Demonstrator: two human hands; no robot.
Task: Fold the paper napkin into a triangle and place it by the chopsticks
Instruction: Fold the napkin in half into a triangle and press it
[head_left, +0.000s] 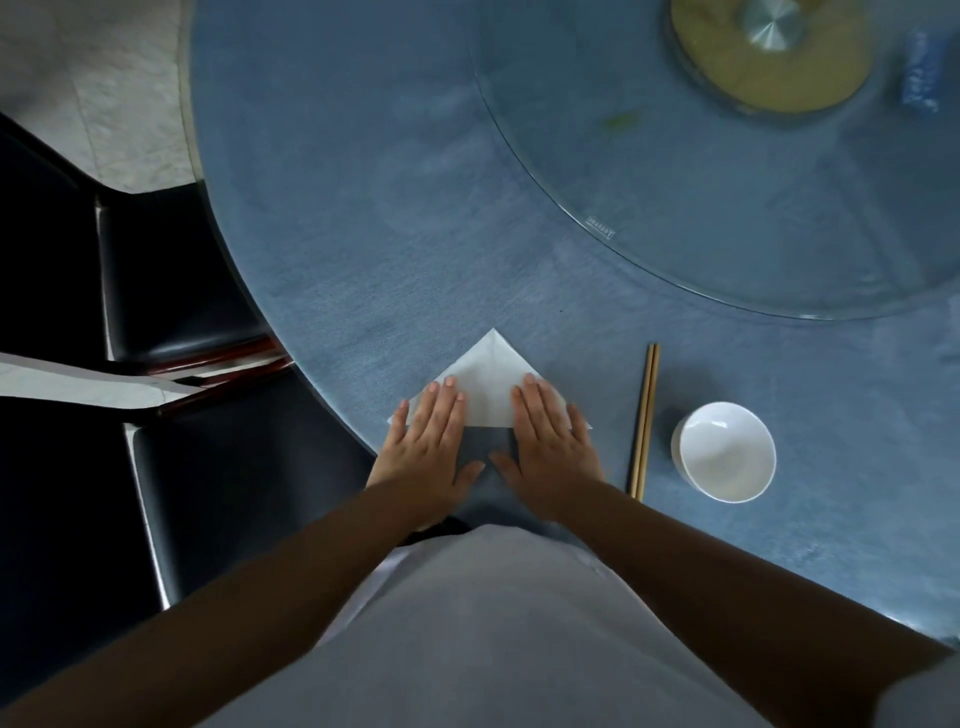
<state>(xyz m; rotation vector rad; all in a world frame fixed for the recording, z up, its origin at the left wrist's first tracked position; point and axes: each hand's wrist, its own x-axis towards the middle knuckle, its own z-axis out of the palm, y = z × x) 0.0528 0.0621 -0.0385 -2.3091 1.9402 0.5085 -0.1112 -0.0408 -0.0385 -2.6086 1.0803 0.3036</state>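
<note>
A white paper napkin (488, 379), folded into a triangle with its tip pointing away from me, lies on the blue tablecloth near the table's front edge. My left hand (431, 441) lies flat on the napkin's left corner, fingers spread. My right hand (550, 447) presses flat on its right corner. Neither hand grips anything. A pair of wooden chopsticks (644, 421) lies side by side to the right of the napkin, a short gap from my right hand.
A white bowl (724, 452) stands right of the chopsticks. A glass turntable (675, 208) fills the far right of the round table (363, 208). Black chairs (171, 291) stand to the left. A blue packet (922, 73) sits at the far right.
</note>
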